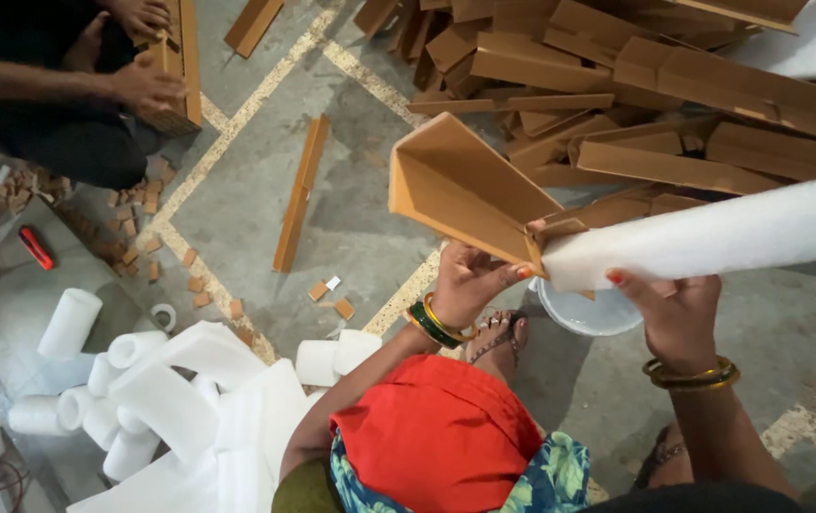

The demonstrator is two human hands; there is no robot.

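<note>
Gripping a folded cardboard corner piece (465, 185) by its near tip, the left hand (470, 280) pinches tight, while the right hand (674, 309) curls under a white foam roll (712, 237), centre-right, its end touching the cardboard above a white bowl (588, 313).

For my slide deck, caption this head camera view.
Left hand holds folded brown cardboard corner piece; right hand grips white foam sheet roll.
</note>
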